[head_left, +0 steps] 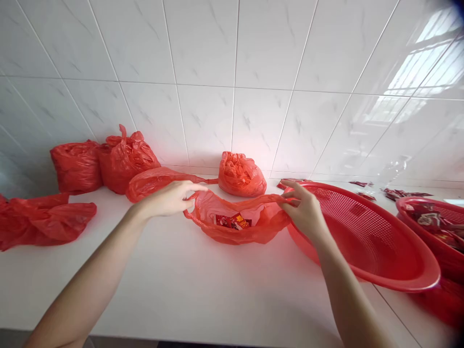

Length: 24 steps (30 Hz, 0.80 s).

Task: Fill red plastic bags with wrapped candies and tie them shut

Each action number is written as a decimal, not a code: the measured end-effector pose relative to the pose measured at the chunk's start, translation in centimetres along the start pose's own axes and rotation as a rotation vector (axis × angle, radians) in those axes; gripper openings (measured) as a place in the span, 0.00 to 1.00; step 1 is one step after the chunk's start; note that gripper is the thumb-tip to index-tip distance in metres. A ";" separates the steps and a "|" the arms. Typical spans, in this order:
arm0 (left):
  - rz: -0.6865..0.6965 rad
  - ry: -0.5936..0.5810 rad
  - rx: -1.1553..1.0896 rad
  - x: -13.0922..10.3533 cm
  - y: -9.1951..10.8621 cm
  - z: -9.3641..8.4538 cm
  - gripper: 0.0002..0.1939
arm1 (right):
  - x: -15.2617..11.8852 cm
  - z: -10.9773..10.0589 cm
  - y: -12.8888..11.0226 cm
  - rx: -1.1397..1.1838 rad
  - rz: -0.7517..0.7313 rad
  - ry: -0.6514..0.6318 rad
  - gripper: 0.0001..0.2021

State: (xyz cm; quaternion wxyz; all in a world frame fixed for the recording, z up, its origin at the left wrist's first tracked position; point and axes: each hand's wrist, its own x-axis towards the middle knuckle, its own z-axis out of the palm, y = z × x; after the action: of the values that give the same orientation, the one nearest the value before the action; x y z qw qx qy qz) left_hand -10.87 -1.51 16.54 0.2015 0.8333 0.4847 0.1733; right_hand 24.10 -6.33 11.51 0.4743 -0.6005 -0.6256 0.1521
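Our forearms (94,275) reach forward. Left hand (172,199) and right hand (308,212), apart, pinch the bag (217,235) of packets (239,222), spreading its mouth.

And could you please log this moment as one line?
left hand: holding open bag, left edge | right hand: holding its right edge | packets: inside bag | large basket: right of bag

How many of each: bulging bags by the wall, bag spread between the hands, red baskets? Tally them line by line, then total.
Bulging bags: 3
Spread bag: 1
Red baskets in view: 2
Total: 6
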 end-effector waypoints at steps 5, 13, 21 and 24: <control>0.010 0.282 -0.268 0.1 3.2 -4.5 0.25 | 2.3 -4.0 -3.1 0.430 0.038 -0.059 0.26; 0.219 0.293 -0.762 1.4 6.7 -3.4 0.16 | 3.8 -2.8 -7.2 0.792 -0.115 -0.208 0.21; 0.293 0.280 -0.645 2.0 11.8 -0.2 0.29 | 1.7 0.4 -12.9 0.390 -0.520 -0.190 0.17; 0.311 0.321 -0.616 2.5 12.0 -0.1 0.27 | 2.0 0.4 -12.7 0.346 -0.621 -0.110 0.17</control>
State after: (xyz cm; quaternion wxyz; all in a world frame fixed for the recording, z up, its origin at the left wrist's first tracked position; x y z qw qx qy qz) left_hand -0.89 -4.72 22.97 0.3354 0.7597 0.3030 0.4676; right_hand 16.43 -7.35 21.84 0.5581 -0.2836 -0.7678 0.1364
